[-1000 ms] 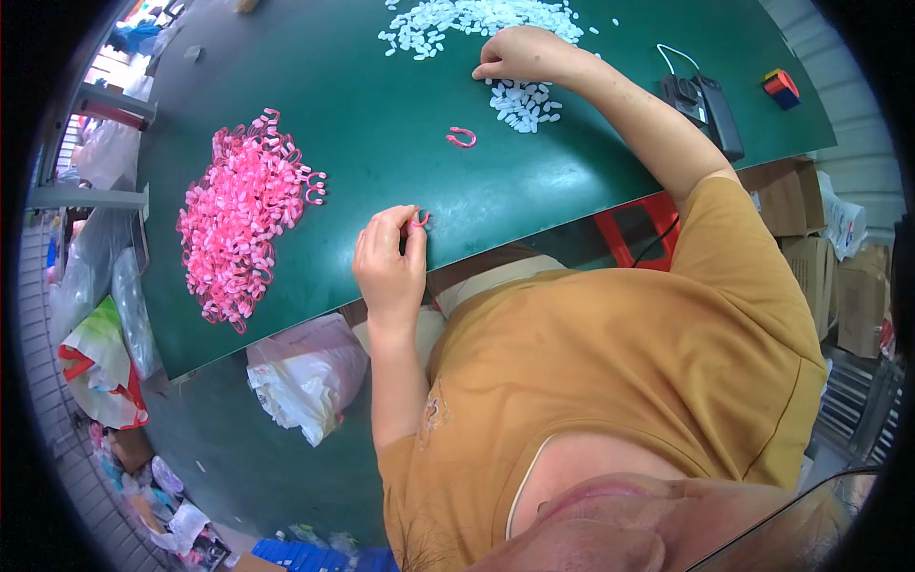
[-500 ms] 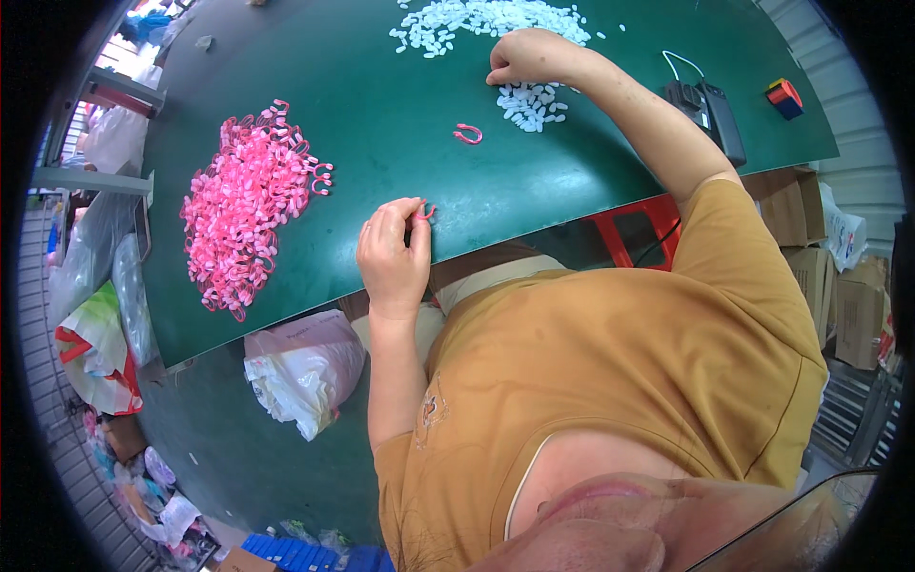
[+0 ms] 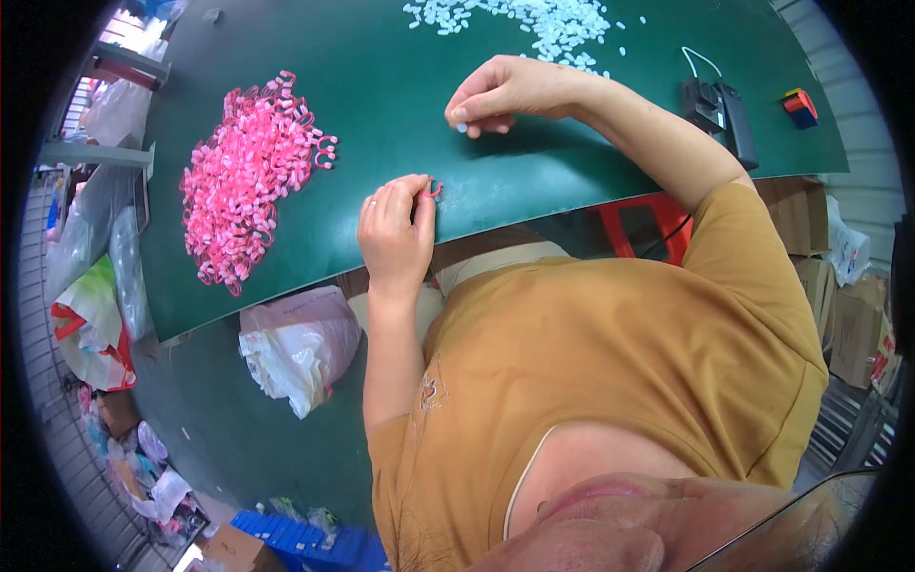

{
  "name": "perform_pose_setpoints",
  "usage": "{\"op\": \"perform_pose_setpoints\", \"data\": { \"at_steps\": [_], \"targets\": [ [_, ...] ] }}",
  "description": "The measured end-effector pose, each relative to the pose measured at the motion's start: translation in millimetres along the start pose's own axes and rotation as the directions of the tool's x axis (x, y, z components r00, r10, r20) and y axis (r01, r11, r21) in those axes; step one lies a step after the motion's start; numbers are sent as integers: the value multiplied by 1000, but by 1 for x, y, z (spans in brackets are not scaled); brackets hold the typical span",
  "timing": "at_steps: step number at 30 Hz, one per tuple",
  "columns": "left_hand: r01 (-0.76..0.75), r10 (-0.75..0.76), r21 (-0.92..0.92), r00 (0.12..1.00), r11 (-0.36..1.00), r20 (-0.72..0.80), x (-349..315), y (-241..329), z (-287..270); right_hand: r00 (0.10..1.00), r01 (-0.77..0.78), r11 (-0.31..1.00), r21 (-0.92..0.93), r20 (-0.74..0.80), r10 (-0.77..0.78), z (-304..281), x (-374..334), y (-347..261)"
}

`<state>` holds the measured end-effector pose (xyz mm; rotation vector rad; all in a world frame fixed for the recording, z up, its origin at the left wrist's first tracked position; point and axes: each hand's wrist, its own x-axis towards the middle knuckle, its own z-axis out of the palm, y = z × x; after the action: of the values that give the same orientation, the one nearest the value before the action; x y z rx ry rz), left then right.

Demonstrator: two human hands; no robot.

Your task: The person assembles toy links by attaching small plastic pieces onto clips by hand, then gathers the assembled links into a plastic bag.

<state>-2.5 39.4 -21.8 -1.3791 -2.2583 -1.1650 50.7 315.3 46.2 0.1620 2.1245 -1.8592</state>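
Observation:
My left hand (image 3: 395, 232) rests at the table's near edge, thumb and fingers pinching a small pink U-shaped piece (image 3: 436, 190) whose curved end sticks out to the right. Above the table, a little farther off and to the right, my right hand (image 3: 498, 95) is closed with a small white oval piece (image 3: 461, 128) at its fingertips. A heap of similar pink pieces (image 3: 250, 181), many with pale pink ends, lies to the left. Beyond my right hand are scattered white oval pieces (image 3: 562, 29); my hand and forearm hide part of that area.
The green table (image 3: 381, 105) has a black device with a white cable (image 3: 715, 110) and a small red, yellow and dark block (image 3: 801, 108) at the right. A white plastic bag (image 3: 300, 348) hangs below the near edge. A red stool (image 3: 648, 224) and cardboard boxes (image 3: 858, 329) stand nearby.
My right hand has come back from the white pieces toward my left hand, now with a white oval piece. The loose pink piece on the table is no longer visible. My left hand keeps its pinch.

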Motion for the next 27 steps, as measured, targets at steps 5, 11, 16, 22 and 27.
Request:
{"op": "perform_pose_setpoints", "data": {
  "at_steps": [5, 11, 16, 22, 27],
  "targets": [
    [-4, 4, 51, 1000, 999, 12, 0, 2, -1, 999, -35, 997, 72, 28, 33, 31, 11, 19],
    [15, -13, 57, 1000, 998, -26, -3, -2, 0, 989, 98, 938, -333, -72, -128, 41, 20, 26],
    [23, -22, 55, 1000, 998, -22, -3, -2, 1, 938, 253, 770, -586, -47, -344, 51, 20, 29],
    [44, -42, 57, 999, 997, -27, -3, -1, 1, 908, 363, 749, -554, 32, -417, 62, 22, 34],
    [108, -108, 11, 994, 994, -15, -4, -2, 2, 893, 373, 675, -637, 49, -448, 67, 18, 35]
  ]
}}
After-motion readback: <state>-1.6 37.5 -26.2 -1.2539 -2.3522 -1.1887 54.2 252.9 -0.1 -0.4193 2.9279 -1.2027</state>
